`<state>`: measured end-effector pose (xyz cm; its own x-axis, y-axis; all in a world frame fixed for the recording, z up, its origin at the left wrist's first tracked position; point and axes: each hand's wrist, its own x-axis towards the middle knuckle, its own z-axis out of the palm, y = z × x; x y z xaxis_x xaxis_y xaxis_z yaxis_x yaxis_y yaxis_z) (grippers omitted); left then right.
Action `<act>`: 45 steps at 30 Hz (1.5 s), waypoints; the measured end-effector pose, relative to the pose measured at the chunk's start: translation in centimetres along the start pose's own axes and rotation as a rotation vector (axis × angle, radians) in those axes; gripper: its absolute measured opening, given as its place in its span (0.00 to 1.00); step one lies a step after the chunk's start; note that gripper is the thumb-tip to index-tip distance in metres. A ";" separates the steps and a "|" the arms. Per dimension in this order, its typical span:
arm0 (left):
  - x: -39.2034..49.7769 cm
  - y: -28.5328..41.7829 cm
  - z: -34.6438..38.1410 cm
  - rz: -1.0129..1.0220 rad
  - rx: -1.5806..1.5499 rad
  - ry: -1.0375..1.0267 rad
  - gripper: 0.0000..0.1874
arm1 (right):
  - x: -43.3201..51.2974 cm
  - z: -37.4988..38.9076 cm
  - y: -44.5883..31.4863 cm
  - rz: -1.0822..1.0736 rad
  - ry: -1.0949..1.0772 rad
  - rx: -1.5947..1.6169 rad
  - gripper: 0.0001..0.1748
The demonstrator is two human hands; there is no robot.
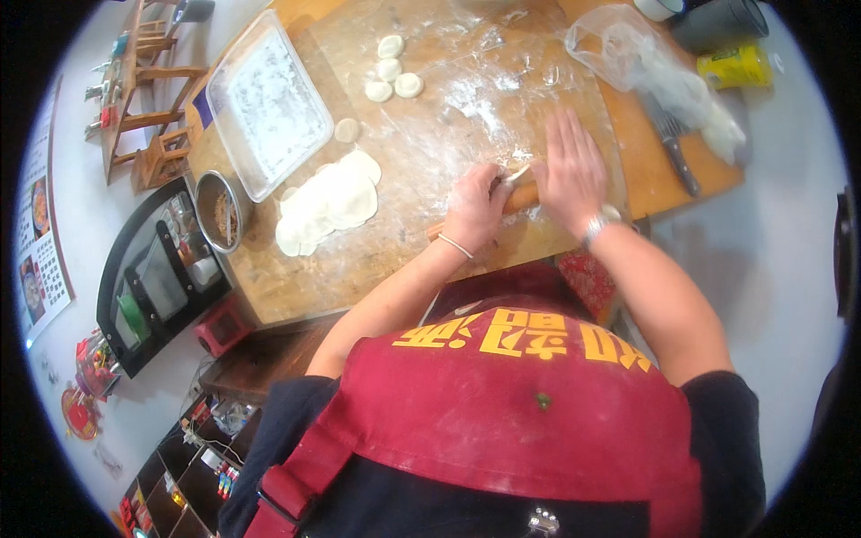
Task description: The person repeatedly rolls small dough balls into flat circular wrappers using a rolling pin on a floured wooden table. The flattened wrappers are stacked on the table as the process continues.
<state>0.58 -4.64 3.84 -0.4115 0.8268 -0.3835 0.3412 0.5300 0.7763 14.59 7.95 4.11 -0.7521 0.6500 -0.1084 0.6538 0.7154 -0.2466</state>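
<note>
My left hand point(479, 200) pinches the edge of a small dough round point(516, 176) between thumb and fingers. A wooden rolling pin point(522, 199) runs beneath that hand, its left end showing by the wrist. My right hand point(573, 168) lies flat with fingers stretched out, its palm over the pin's right end, which it hides. To the left, a pile of thin rolled dough wrappers point(329, 205) overlaps on the floured wooden board point(417, 161). Several small flattened dough pieces point(389, 70) sit farther up, with a single one point(347, 130) near the pile.
A clear plastic tray point(269, 107) dusted with flour stands at left. Below it is a metal bowl point(222, 212) of filling with a utensil. At right lie a knife point(681, 158), a plastic bag point(662, 74) and a yellow container point(734, 67). The board's near edge adjoins my red apron point(511, 417).
</note>
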 end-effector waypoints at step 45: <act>-0.2 -2.2 -3.0 0.139 -0.038 0.053 0.09 | 4.7 2.2 -3.2 -0.058 0.240 0.040 0.43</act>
<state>-2.63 -6.55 3.69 -0.4071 0.8801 -0.2443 0.3662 0.4023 0.8391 8.72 8.14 2.26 -0.7442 0.6537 0.1374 0.6025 0.7457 -0.2846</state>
